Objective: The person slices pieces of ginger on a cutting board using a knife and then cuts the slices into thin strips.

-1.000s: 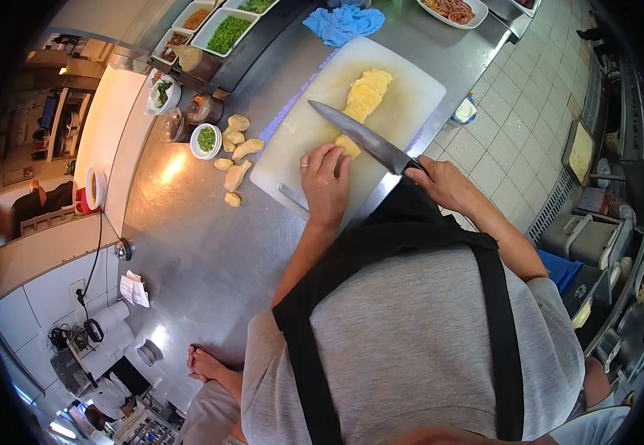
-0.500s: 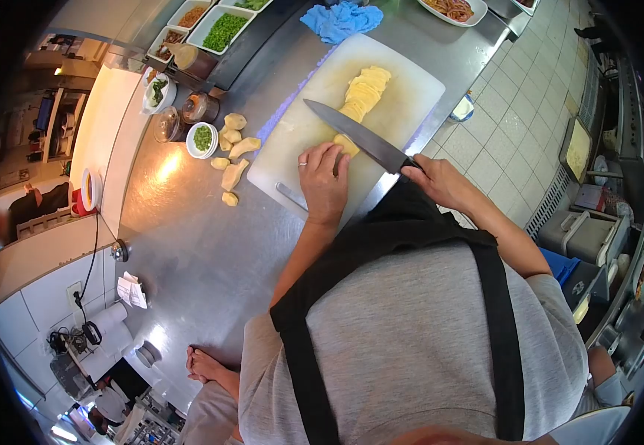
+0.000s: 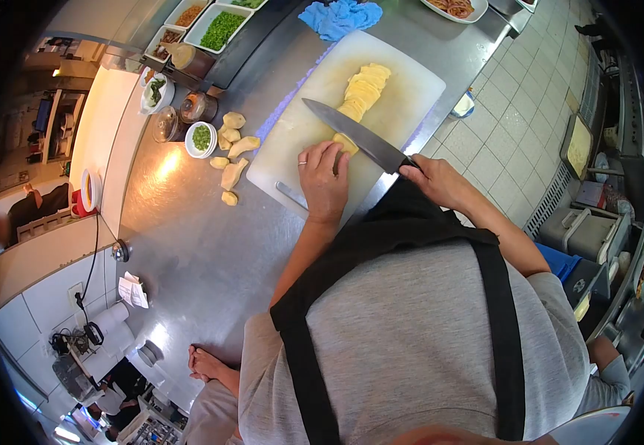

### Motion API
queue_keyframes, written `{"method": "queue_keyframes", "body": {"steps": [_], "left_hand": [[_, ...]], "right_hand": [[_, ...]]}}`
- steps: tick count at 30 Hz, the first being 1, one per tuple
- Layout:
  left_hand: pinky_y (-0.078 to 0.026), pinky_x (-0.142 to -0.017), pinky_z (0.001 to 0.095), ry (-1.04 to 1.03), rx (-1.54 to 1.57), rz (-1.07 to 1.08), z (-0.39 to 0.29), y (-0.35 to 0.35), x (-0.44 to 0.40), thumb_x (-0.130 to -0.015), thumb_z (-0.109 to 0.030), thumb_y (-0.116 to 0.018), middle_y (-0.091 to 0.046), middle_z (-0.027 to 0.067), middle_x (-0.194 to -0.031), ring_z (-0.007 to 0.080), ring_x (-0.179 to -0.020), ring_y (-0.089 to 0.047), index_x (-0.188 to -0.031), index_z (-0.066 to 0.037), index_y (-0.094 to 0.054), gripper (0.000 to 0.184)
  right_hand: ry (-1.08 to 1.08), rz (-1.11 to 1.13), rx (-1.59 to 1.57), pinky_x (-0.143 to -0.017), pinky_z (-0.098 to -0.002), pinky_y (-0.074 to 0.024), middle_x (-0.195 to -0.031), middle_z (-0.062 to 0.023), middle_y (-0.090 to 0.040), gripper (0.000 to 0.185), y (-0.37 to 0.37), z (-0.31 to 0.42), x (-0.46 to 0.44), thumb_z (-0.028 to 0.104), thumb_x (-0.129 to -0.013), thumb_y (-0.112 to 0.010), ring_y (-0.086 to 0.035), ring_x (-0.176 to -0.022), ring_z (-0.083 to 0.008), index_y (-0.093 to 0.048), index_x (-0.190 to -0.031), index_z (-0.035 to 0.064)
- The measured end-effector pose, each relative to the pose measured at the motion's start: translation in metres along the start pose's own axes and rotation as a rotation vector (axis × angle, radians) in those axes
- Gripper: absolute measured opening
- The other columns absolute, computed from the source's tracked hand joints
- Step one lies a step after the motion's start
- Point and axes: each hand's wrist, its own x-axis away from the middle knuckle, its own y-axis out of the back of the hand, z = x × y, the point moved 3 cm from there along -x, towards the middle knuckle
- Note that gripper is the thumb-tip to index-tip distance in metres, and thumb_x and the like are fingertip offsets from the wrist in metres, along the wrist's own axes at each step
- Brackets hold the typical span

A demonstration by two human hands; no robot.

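My right hand (image 3: 427, 178) is closed round the dark handle of a chef's knife (image 3: 359, 137). Its blade slants up and left across the white cutting board (image 3: 411, 81). Beneath the blade, a piece of peeled ginger (image 3: 345, 143) is pressed to the board by the curled fingertips of my left hand (image 3: 324, 178), which wears a ring. A row of overlapping thin yellow slices (image 3: 365, 89) lies on the far side of the blade. Several whole peeled ginger pieces (image 3: 233, 173) rest on the steel counter left of the board.
A small white bowl of chopped greens (image 3: 202, 139) and sauce jars (image 3: 198, 108) stand left of the board. Behind are a blue cloth (image 3: 340, 18), a tray of chopped green herbs (image 3: 223, 30) and a white dish of food (image 3: 455, 9). Another person's hands (image 3: 207, 363) rest at the lower left.
Almost nothing has changed. The knife and both of my hands keep nearly the same position, and the other person's hands have shifted slightly.
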Motion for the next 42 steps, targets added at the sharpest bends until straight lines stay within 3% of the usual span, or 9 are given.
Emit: {"method": "queue_keyframes", "body": {"steps": [9, 30, 36, 42], "left_hand": [[-0.043, -0.090, 0.0407, 0.019, -0.013, 0.002, -0.002, 0.000, 0.000, -0.079, -0.008, -0.073, -0.064, 0.0101, -0.104, 0.0304, -0.099, -0.057, -0.098, -0.002, -0.067, 0.021], [-0.046, -0.089, 0.0393, 0.092, 0.124, -0.014, 0.002, 0.016, -0.016, -0.077, -0.008, -0.074, -0.064, 0.0094, -0.106, 0.0289, -0.100, -0.057, -0.096, -0.006, -0.071, 0.019], [-0.046, -0.089, 0.0389, -0.059, 0.159, 0.215, 0.019, 0.012, -0.045, -0.077, -0.008, -0.072, -0.063, 0.0061, -0.105, 0.0289, -0.100, -0.056, -0.087, -0.010, -0.071, 0.011], [-0.044, -0.093, 0.0390, -0.147, 0.036, 0.454, 0.021, 0.011, -0.099, -0.080, -0.010, -0.071, -0.063, 0.0070, -0.107, 0.0294, -0.105, -0.056, -0.090, -0.008, -0.070, 0.010]], "right_hand": [[0.051, -0.075, 0.048, -0.072, -0.0532, -0.0489, -0.079, -0.0299, -0.064, 0.045, -0.014, 0.001, -0.007, 0.041, -0.099, -0.050, -0.062, -0.079, -0.0484, -0.059, -0.095, -0.0031], [0.053, -0.011, 0.098, -0.072, -0.0540, -0.0492, -0.078, -0.0299, -0.064, 0.048, -0.018, 0.004, -0.001, 0.045, -0.100, -0.046, -0.062, -0.080, -0.0491, -0.059, -0.096, -0.0013], [0.040, -0.021, 0.096, -0.072, -0.0540, -0.0488, -0.078, -0.0295, -0.064, 0.049, -0.018, 0.003, 0.000, 0.046, -0.100, -0.046, -0.062, -0.080, -0.0486, -0.059, -0.097, -0.0013], [0.028, -0.025, 0.121, -0.072, -0.0530, -0.0491, -0.078, -0.0299, -0.064, 0.050, -0.017, 0.007, 0.002, 0.046, -0.099, -0.047, -0.063, -0.080, -0.0477, -0.059, -0.097, -0.0024]]}}
